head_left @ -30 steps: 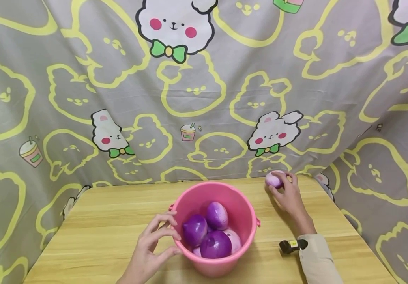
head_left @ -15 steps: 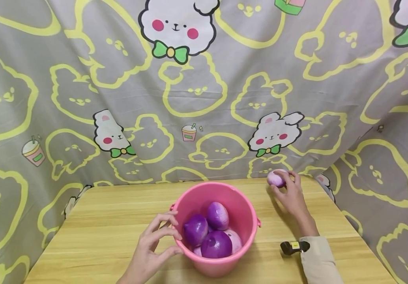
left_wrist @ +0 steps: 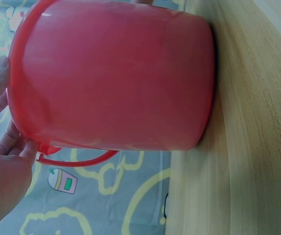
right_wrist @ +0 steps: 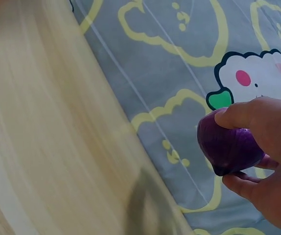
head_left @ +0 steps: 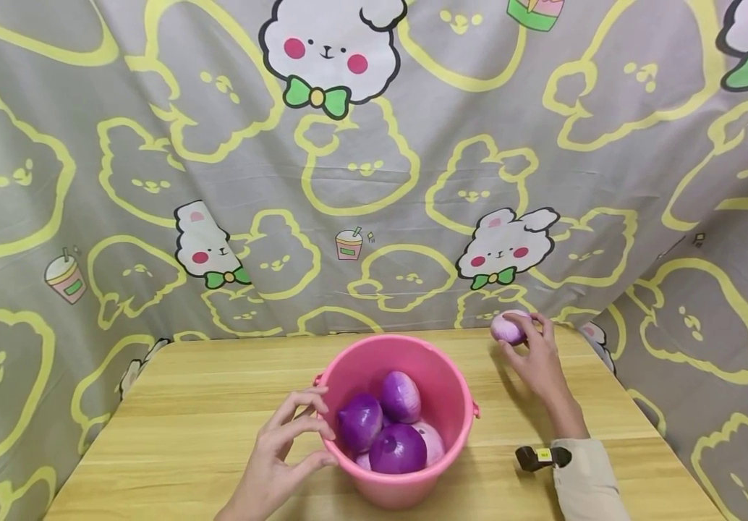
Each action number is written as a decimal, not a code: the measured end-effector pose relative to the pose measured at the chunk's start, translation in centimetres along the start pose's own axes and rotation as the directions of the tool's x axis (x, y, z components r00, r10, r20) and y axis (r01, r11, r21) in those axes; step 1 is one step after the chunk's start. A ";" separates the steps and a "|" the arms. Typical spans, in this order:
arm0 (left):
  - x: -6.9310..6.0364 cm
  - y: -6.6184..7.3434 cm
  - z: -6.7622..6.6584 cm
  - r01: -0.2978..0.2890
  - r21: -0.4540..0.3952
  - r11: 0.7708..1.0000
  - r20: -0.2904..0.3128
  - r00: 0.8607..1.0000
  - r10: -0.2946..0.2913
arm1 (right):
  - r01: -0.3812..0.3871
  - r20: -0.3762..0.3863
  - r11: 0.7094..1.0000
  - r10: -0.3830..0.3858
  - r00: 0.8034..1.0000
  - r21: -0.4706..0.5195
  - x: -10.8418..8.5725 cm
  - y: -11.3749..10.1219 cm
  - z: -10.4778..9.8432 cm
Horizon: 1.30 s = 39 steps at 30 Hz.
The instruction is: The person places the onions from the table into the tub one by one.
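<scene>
Near the table's far right corner, my right hand [head_left: 539,362] grips a purple onion [head_left: 507,328] between thumb and fingers. In the right wrist view the onion [right_wrist: 226,144] appears dark purple, its pointed end toward the table side. A pink bucket [head_left: 395,496] stands upright at the table's front middle, with several purple and whitish onions [head_left: 398,450] inside. Its left rim is held by my left hand [head_left: 276,449], thumb and fingers spread along the edge. From the left wrist, the bucket wall [left_wrist: 116,73] fills much of the view, and its contents are hidden.
The light wooden table [head_left: 218,376] ends against a grey patterned curtain [head_left: 374,181] at the back and sides. The bucket's handle [left_wrist: 81,161] hangs down on one side. A black strapped device [head_left: 540,456] sits on my right wrist.
My right hand has shifted very slightly to the right with the onion. The left hand and the bucket stay as they were; the whole view drifts a little.
</scene>
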<state>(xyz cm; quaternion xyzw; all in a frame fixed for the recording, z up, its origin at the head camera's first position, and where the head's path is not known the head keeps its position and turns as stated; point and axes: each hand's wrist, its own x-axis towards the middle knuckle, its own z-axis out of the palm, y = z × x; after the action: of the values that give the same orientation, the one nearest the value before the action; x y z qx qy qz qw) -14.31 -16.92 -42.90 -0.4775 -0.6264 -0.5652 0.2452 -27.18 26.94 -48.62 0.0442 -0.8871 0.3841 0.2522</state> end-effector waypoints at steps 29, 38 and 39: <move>-1.0 -1.3 -0.3 0.004 0.010 1.000 0.006 1.000 -0.004 | 0.056 -0.059 0.998 -0.056 0.997 -0.002 0.3 -2.4 -2.2; -0.9 -1.3 -0.3 -0.007 0.007 1.000 0.008 1.000 0.007 | 0.091 -0.092 0.996 -0.093 0.991 -0.018 0.5 -3.3 -3.1; -0.9 -1.3 -0.3 -0.007 0.008 1.000 0.007 1.000 0.007 | 0.094 -0.093 0.995 -0.095 0.991 -0.017 0.5 -3.4 -3.1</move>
<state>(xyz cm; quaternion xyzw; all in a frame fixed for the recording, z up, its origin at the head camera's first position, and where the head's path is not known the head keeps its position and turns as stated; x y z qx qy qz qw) -15.14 -17.35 -44.15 -0.4809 -0.6278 -0.5601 0.2468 -25.40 26.84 -44.35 0.0665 -0.8737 0.3677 0.3115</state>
